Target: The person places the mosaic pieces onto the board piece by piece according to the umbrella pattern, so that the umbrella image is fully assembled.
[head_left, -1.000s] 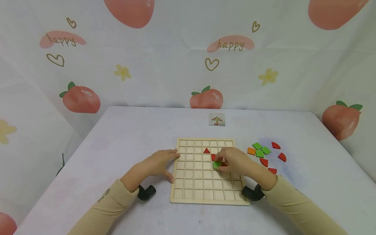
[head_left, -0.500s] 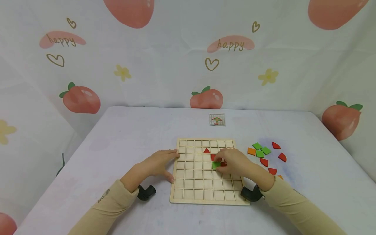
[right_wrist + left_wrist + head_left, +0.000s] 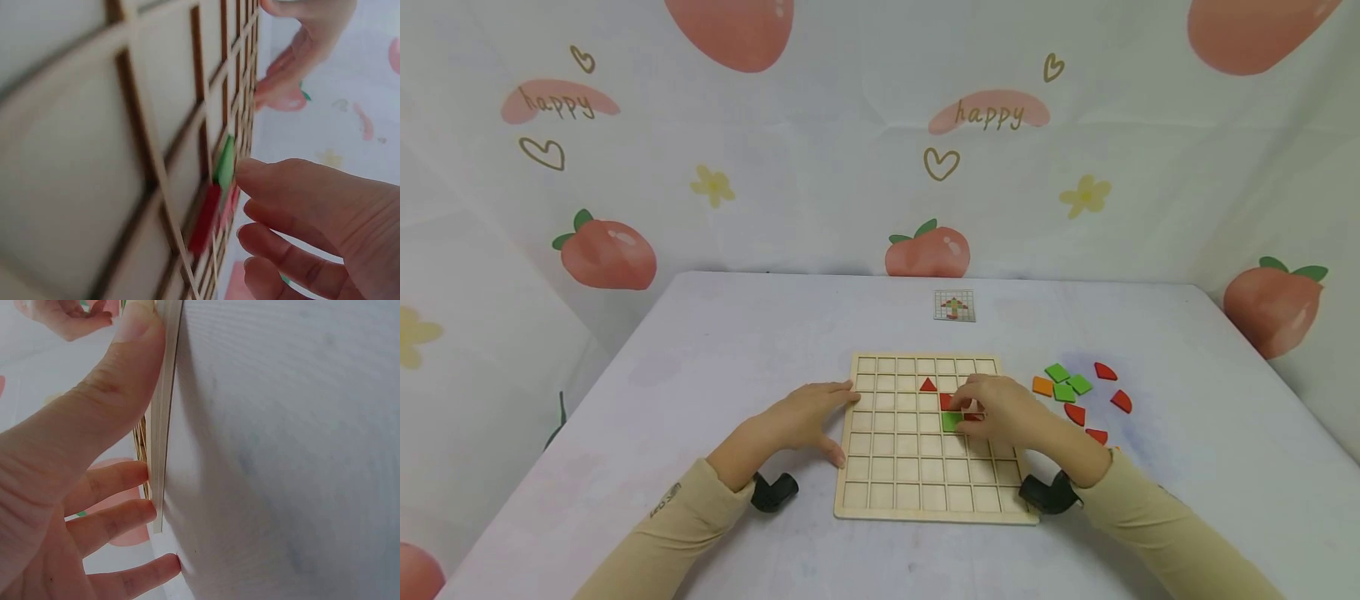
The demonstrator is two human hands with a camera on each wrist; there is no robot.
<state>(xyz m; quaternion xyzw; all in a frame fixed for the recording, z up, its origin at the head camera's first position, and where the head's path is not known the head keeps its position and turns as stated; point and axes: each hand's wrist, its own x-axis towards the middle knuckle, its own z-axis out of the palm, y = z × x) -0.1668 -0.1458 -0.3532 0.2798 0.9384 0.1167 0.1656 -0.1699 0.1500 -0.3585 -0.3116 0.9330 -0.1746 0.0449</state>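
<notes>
The wooden grid board (image 3: pixel 906 471) lies in front of me. My left hand (image 3: pixel 797 421) rests at its left side, thumb and fingertips spread along the edge. A green square tile (image 3: pixel 951 422) sits in a cell right of the middle. My right hand (image 3: pixel 1003 412) hovers over it, thumb and fingers loosely bent, the thumb tip close to the tile in the right wrist view. A red square (image 3: pixel 945 402) lies just behind the green tile, and a red triangle (image 3: pixel 928 385) one row farther back. A dark red piece (image 3: pixel 205 219) beside the green tile is partly hidden by the right hand.
Right of the board lie several loose tiles: green ones (image 3: pixel 1057 372), an orange square (image 3: pixel 1042 386) and red quarter-circles (image 3: pixel 1121 401). Behind the board lies a small pattern card (image 3: pixel 954 306) with a coloured grid picture. A printed cloth (image 3: pixel 820 167) hangs behind the table.
The green tile has settled flat and square in its cell. My right fingers have drawn slightly right, off the tile. The left hand has stayed put.
</notes>
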